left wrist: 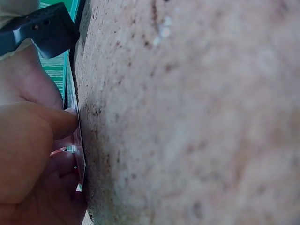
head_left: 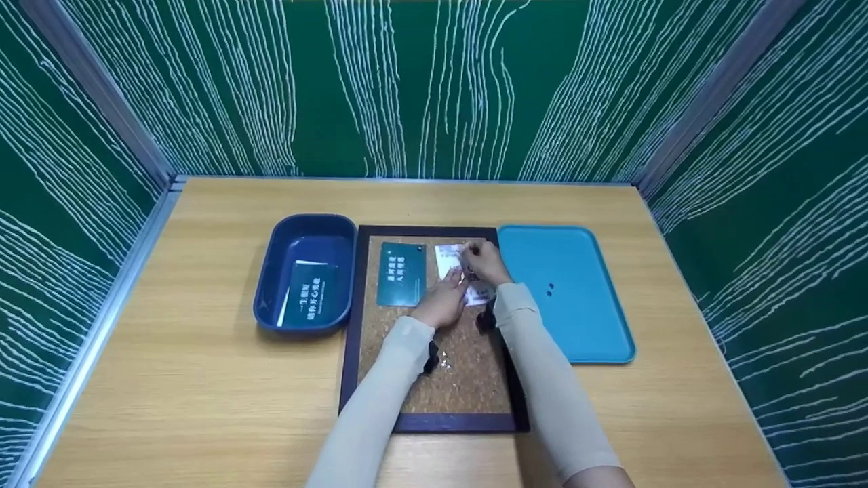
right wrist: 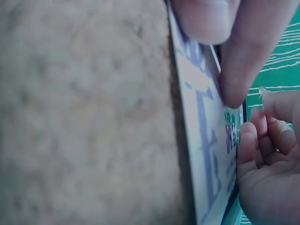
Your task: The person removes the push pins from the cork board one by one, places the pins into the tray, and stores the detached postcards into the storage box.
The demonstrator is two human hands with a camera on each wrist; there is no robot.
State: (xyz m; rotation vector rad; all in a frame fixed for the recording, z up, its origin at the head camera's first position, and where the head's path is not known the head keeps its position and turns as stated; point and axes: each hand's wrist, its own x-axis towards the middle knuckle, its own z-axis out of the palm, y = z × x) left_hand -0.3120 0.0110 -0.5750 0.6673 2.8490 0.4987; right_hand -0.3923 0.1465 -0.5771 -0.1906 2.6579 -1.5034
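A cork board [head_left: 468, 379] with a dark frame lies in the middle of the table. On its upper right rests a white and purple printed card [head_left: 446, 255], partly covered by both hands. My left hand [head_left: 439, 303] presses that card to the cork with extended fingers [right wrist: 201, 23]. Above the card's far part, my right hand [head_left: 485, 263] pinches what looks like a small clear pushpin [right wrist: 262, 91]. To the left, a dark green card [head_left: 400, 278] with white writing lies flat on the cork. Several shiny clear pushpins [head_left: 445, 360] are scattered lower on the board.
Left of the board stands a dark blue tub [head_left: 264, 298] with another green card [head_left: 312, 295] in it. A light blue tray [head_left: 576, 325] adjoins the board's right side, with small dark spots near its middle. Green walls with white lines enclose the table.
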